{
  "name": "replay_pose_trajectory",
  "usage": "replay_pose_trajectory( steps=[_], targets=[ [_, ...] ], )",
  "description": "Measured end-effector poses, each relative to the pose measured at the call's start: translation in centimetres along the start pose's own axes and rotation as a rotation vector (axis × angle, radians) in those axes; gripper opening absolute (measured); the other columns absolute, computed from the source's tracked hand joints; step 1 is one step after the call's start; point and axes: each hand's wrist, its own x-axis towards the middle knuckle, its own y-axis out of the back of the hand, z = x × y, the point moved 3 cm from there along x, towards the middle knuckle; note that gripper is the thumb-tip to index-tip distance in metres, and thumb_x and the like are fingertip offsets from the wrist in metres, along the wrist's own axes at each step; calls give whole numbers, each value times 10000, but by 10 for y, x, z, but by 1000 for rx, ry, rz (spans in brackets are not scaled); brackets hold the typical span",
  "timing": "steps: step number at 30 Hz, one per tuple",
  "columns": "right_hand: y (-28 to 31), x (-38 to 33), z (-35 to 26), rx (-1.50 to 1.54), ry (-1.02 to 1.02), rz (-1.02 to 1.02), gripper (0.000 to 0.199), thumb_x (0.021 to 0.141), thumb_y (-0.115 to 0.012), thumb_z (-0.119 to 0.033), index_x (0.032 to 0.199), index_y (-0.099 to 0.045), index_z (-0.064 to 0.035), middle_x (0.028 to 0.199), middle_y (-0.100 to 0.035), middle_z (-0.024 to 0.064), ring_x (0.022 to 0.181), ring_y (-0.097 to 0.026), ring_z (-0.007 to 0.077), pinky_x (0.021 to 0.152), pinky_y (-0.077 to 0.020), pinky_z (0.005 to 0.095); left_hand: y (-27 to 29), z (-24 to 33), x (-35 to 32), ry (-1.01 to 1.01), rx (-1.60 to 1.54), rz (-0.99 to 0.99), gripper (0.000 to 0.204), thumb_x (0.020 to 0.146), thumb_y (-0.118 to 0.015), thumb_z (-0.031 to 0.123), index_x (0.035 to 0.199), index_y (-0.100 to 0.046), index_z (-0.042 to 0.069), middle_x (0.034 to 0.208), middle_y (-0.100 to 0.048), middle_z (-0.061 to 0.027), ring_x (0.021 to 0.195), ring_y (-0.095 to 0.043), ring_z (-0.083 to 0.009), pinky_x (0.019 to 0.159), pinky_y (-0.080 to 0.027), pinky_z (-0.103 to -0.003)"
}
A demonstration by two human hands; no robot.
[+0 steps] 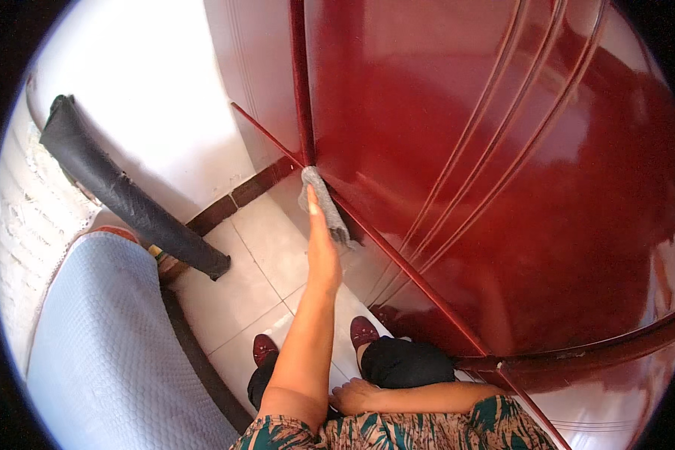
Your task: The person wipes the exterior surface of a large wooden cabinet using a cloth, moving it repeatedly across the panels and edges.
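My left hand (323, 247) reaches forward with straight fingers against a grey cloth (327, 204). It presses the cloth to the lower corner of a glossy dark red cabinet (427, 150), by a thin red ledge (409, 271) near the floor. The far side of the grip is hidden. Close to my body, my right hand (356, 395) rests between my knees with no object visible in it. Its fingers lie loosely and are partly out of sight.
Left of me is a bed edge with a light blue quilted cover (120, 337). A long black roll (135, 191) leans there near the white wall (150, 90). Pale floor tiles (240, 274) lie beneath my dark red shoes (363, 331). A brown skirting (236, 195) runs along the wall.
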Motion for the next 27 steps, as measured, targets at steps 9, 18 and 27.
replay_pose_trajectory(
  steps=[9, 18, 27],
  targets=[
    [-4, 13, 2, -26, 7, 37, 338, 874, -471, -245, 1124, -622, -74, 1118, -636, 195, 997, -633, 352, 817, -508, 456, -18, -31, -47, -135, 518, 158, 672, 1013, -190, 460, 1477, -118, -21, 1544, -144, -139, 1422, -143, -245, 1156, -98, -354],
    [18, 5, 2, -84, -127, 52, 258, 835, -550, -181, 1045, -646, -66, 1045, -664, 168, 979, -642, 317, 807, -505, 431, -5, -27, -79, 5, 183, 137, 479, 965, -376, 282, 1389, -426, 65, 1291, -429, -64, 1132, -437, -183, 1012, -327, -337],
    [-25, 47, 28, 82, -33, 539, 304, 833, -536, -135, 1120, -628, -97, 1138, -636, 167, 1021, -625, 312, 857, -489, 425, -43, -17, -124, -289, 631, -67, 593, 710, -576, -35, 1284, -443, 41, 1225, -381, -160, 1112, -439, -281, 898, -436, -355]
  ],
)
